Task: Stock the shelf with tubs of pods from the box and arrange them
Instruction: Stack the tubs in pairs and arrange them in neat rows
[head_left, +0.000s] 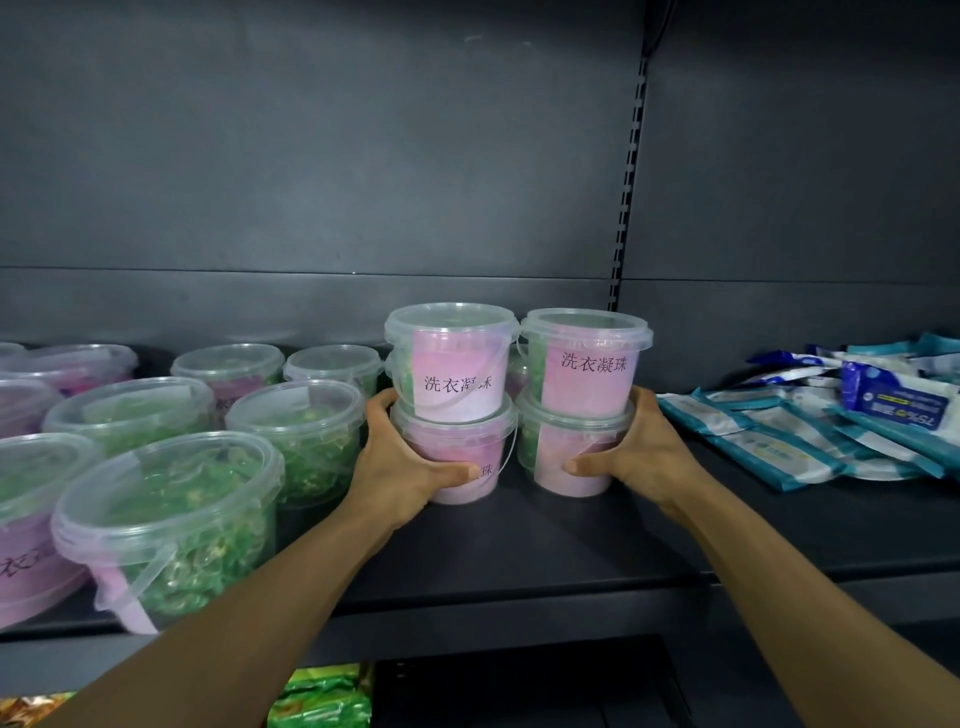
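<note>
Left hand (400, 462) and right hand (641, 452) clasp two tub stacks (514, 400) on shelf (545, 540).

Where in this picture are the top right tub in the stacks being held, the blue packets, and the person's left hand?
Top right tub (587, 364): head view, on its pink label.
Blue packets (779, 447): head view, on a flat packet near the front of the pile.
Left hand (400, 462): head view, on the back of the hand.
</note>
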